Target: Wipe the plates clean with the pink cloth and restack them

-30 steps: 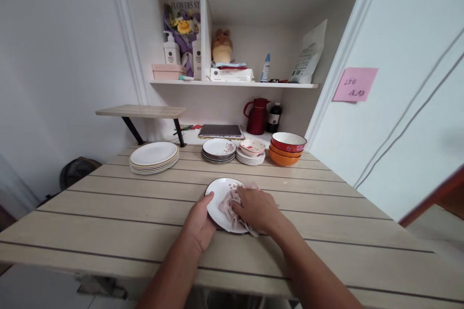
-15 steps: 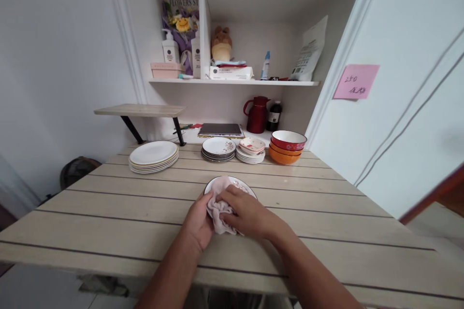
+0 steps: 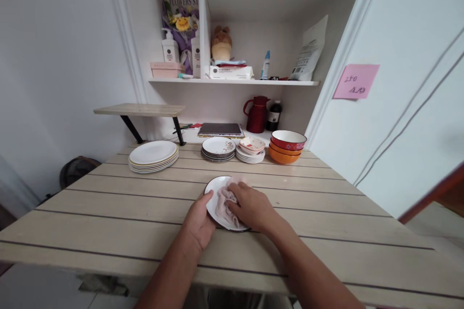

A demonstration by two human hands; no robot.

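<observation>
A white plate [image 3: 216, 187] with a dark rim is held slightly tilted over the table, near the middle of the view. My left hand [image 3: 199, 220] grips its left edge, the thumb on top and the fingers hidden underneath. On the plate lies a crumpled pale pink cloth [image 3: 226, 206]. My right hand [image 3: 252, 205] is closed on the cloth and presses it against the right part of the plate, covering that side.
Behind stand a stack of large white plates [image 3: 153, 152], dark-rimmed plates [image 3: 218, 146], small plates [image 3: 250, 157] with little dishes [image 3: 252, 144] on top, and stacked bowls [image 3: 288, 140]. A red jug [image 3: 257, 115] and a dark bottle [image 3: 274, 116] stand by the wall.
My right hand has slid the cloth to the right across the plate, baring the plate's left side. My left hand keeps its hold at about the same place.
</observation>
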